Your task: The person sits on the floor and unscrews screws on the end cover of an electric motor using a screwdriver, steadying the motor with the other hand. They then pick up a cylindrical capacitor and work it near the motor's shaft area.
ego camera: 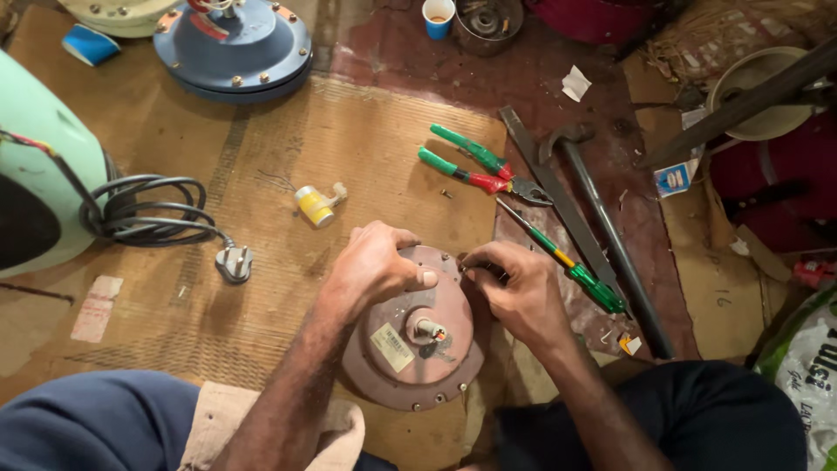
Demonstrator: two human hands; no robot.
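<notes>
A round reddish-brown fan motor housing point(410, 353) lies on the mat between my knees, with a short shaft stub sticking up at its middle and a pale label beside it. My left hand point(375, 266) rests on the housing's far rim, fingers curled over the edge and thumb pointing right. My right hand point(514, 288) is at the right rim, its fingertips pinched together on something small that I cannot make out. The two hands almost touch at the top of the housing.
Green-handled pliers point(475, 166), a green-and-yellow screwdriver point(575, 266), a hammer point(602, 227) and a flat metal bar point(549, 187) lie to the right. A small yellow part point(316, 205), a black cable with plug point(231, 260), a blue motor housing point(234, 44) and a paper cup point(438, 17) lie farther off.
</notes>
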